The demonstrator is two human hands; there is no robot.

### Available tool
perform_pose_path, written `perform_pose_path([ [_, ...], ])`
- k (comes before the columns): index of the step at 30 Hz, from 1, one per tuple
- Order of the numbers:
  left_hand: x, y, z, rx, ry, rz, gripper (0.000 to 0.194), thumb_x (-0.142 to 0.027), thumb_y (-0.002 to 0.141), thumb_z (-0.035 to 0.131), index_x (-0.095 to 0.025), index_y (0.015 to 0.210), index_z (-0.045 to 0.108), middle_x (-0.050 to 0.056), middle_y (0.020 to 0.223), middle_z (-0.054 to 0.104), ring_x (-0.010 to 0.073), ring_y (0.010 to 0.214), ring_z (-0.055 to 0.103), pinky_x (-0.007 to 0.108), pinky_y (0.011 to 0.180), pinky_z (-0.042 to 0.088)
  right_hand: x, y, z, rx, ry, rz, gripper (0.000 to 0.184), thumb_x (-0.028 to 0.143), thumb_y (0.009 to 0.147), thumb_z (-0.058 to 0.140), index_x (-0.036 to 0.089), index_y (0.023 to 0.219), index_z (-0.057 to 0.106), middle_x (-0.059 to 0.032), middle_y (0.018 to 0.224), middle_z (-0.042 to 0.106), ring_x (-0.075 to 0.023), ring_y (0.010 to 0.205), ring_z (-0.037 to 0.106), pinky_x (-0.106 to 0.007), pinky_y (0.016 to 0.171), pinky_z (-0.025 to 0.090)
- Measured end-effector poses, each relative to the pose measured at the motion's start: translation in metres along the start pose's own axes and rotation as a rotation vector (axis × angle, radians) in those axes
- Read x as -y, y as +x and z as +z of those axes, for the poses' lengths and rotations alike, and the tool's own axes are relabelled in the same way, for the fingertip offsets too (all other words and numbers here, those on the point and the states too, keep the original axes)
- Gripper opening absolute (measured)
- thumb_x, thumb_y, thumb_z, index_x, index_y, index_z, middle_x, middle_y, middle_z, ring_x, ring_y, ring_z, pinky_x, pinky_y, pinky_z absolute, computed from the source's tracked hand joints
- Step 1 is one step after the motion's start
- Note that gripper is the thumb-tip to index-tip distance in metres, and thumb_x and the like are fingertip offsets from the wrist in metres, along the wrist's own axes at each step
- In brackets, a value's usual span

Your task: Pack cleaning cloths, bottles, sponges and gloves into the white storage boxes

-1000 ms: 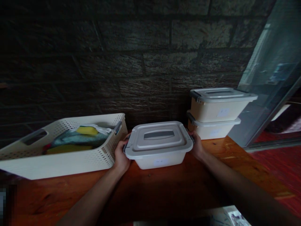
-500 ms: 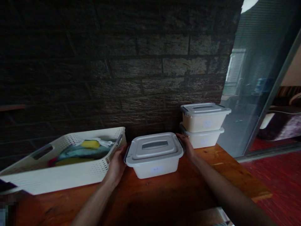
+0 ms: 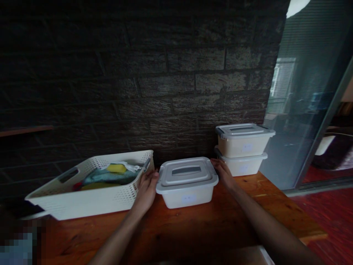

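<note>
A white storage box (image 3: 188, 197) with a grey lid (image 3: 187, 176) and a dark grey handle inset sits on the wooden table in front of me. My left hand (image 3: 148, 189) is at the box's left end, fingers stretched out, between it and the white basket (image 3: 91, 202). At the other end my right hand (image 3: 223, 173) has its fingers extended along the side; whether they touch it I cannot tell. Two similar boxes stand stacked just beyond my right hand, the upper box (image 3: 244, 147) resting on the lower box (image 3: 245, 165).
Inside the basket lie a green-blue cloth (image 3: 107, 177), a yellow sponge-like piece (image 3: 116, 168) and white fabric. A dark brick wall (image 3: 165, 95) rises behind the wooden table (image 3: 171, 228). To the right are a glass panel (image 3: 289, 140) and red flooring (image 3: 331, 206).
My hands have loosened from the ends of the box, and their fingers have straightened. The box appears set on the table close to the basket. The camera view has shifted.
</note>
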State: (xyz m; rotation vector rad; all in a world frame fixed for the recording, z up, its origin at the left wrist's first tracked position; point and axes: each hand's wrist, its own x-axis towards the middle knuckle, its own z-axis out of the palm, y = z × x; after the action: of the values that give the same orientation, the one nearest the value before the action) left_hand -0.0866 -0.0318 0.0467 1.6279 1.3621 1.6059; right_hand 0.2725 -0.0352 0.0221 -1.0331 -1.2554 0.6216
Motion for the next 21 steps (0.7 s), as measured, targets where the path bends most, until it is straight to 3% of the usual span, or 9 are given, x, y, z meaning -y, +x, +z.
perform_pose_path([
  [4,-0.002,0.000,0.004,-0.025,0.014,0.009,0.032,-0.050,0.084,0.072,-0.022,0.097,0.079,0.015,0.130,0.066,0.0383,0.139,0.049,0.049,0.129,0.018,0.007,-0.005,0.005,0.024,-0.027,0.018,0.047,0.057,0.092,0.061,0.023,0.121,0.076,-0.0114,0.136,0.067,-0.0324,0.129,0.058,-0.048,0.114,0.041],
  [8,-0.007,0.000,0.006,-0.065,-0.007,0.002,0.034,-0.050,0.087,0.069,-0.023,0.104,0.078,0.014,0.129,0.068,0.0369,0.141,0.047,0.050,0.128,0.016,0.018,-0.005,0.007,-0.006,-0.063,0.009,0.044,0.054,0.094,0.057,0.023,0.119,0.076,-0.0123,0.132,0.068,-0.0339,0.128,0.057,-0.050,0.115,0.039],
  [21,-0.051,0.006,0.004,-0.070,-0.020,0.035,0.039,-0.053,0.094,0.060,-0.023,0.112,0.077,0.012,0.128,0.070,0.0347,0.127,0.057,0.045,0.118,0.031,0.067,0.002,-0.001,-0.043,-0.068,-0.061,0.050,0.055,0.094,0.052,0.017,0.118,0.075,-0.0118,0.125,0.070,-0.0321,0.119,0.062,-0.045,0.107,0.044],
])
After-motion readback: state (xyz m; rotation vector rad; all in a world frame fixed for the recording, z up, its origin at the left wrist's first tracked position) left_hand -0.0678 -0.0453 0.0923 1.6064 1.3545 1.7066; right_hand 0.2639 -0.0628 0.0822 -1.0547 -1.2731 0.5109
